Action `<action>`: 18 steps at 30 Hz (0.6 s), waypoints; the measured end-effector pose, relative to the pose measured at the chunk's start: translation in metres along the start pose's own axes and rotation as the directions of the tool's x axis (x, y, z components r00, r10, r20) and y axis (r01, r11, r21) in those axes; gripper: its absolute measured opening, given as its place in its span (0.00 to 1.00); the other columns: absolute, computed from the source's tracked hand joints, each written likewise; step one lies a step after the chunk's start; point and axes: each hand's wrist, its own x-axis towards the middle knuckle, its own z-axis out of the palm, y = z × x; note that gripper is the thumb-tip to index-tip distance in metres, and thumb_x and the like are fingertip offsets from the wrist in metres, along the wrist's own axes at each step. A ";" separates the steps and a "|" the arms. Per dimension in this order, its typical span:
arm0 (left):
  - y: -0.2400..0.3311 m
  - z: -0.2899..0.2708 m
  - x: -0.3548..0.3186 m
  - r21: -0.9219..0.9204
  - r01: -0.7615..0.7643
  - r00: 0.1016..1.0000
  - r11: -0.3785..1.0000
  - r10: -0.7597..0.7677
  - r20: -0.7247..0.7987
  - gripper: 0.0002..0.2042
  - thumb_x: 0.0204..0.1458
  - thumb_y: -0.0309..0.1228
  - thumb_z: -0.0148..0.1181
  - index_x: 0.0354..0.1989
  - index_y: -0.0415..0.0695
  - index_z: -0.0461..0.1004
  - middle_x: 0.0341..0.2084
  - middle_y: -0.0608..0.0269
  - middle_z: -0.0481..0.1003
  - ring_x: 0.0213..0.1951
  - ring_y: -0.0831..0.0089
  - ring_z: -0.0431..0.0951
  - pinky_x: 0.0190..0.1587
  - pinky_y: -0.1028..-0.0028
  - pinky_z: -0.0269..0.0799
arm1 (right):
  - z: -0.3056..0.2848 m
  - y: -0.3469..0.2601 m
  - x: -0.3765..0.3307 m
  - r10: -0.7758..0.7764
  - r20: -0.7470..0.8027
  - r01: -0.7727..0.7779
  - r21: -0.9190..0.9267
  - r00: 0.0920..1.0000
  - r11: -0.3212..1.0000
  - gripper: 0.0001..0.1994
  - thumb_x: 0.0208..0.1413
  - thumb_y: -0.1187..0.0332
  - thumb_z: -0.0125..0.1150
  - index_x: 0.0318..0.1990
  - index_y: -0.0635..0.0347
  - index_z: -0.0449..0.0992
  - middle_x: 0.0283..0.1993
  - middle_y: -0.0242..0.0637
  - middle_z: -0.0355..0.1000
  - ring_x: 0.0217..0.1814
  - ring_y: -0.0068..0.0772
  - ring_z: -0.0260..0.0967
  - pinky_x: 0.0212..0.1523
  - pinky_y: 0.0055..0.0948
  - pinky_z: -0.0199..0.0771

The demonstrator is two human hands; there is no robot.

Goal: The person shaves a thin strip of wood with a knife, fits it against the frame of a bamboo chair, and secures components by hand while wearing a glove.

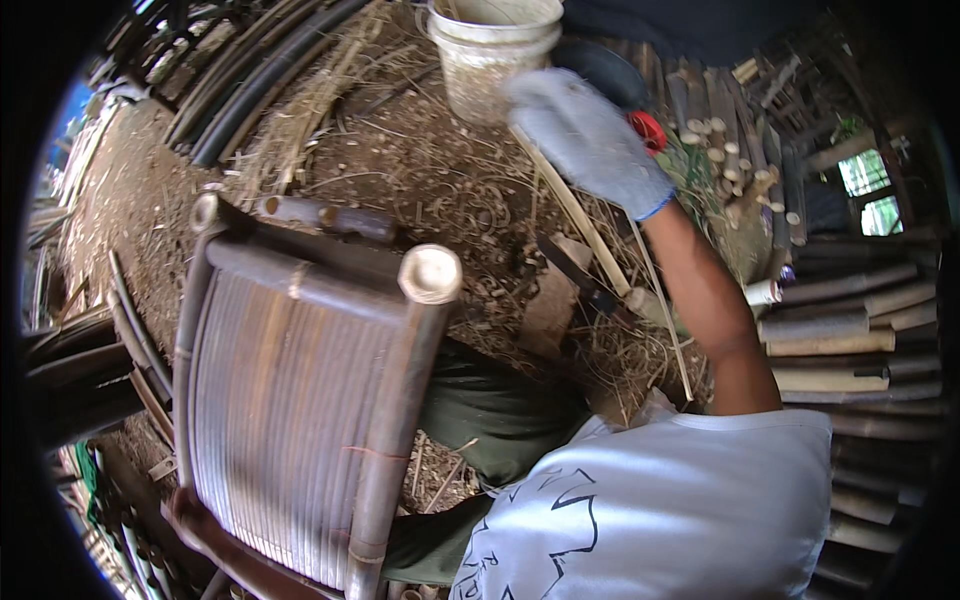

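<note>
The panel point(290, 400), its long axis running near to far, is clasped at lower left by the nearer left grip point(190, 520), well left of the blurred right grip point(590, 145), whose closure cannot be told.

White bucket point(477, 65) upright, dirt floor point(400, 160) | dark poles point(258, 95), upper left | stacked bamboo pieces point(830, 343), right

A hand could pass over the floor point(425, 165) between frame point(290, 400) and bucket point(480, 85); the frame blocks the left, while a stick point(578, 215) and knife point(565, 262) lie to the right.
</note>
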 end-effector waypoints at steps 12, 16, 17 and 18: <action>0.008 -0.068 -0.078 0.136 0.150 0.988 0.979 -0.154 0.023 0.27 0.58 0.53 0.59 0.56 0.44 0.77 0.50 0.48 0.77 0.56 0.56 0.74 0.59 0.60 0.69 | 0.077 0.063 -0.441 0.948 0.110 -0.711 -0.638 0.297 0.296 0.17 0.51 0.63 0.68 0.45 0.61 0.74 0.46 0.56 0.74 0.51 0.61 0.73 0.53 0.52 0.73; 0.067 -0.002 -0.050 0.147 -0.061 0.998 0.987 0.065 -0.018 0.30 0.61 0.46 0.61 0.63 0.34 0.67 0.65 0.44 0.65 0.67 0.48 0.63 0.69 0.59 0.57 | 0.067 0.062 -0.375 0.895 0.363 -0.664 -0.606 0.260 0.438 0.12 0.56 0.66 0.60 0.48 0.53 0.73 0.43 0.52 0.74 0.47 0.59 0.74 0.48 0.50 0.72; 0.066 0.010 -0.043 0.125 -0.084 0.994 0.989 0.091 -0.054 0.32 0.61 0.48 0.60 0.65 0.35 0.66 0.67 0.45 0.63 0.68 0.49 0.62 0.70 0.59 0.56 | 0.053 0.063 -0.373 0.858 0.371 -0.655 -0.556 0.355 0.511 0.11 0.57 0.66 0.57 0.48 0.51 0.73 0.41 0.49 0.74 0.45 0.57 0.75 0.46 0.48 0.72; 0.085 0.024 -0.031 0.150 -0.068 0.997 0.986 0.073 -0.026 0.34 0.61 0.51 0.58 0.67 0.37 0.64 0.67 0.45 0.62 0.69 0.50 0.60 0.71 0.59 0.54 | 0.038 0.070 -0.365 0.877 0.385 -0.742 -0.490 0.288 0.458 0.11 0.57 0.67 0.57 0.48 0.52 0.73 0.40 0.44 0.73 0.41 0.49 0.74 0.43 0.44 0.73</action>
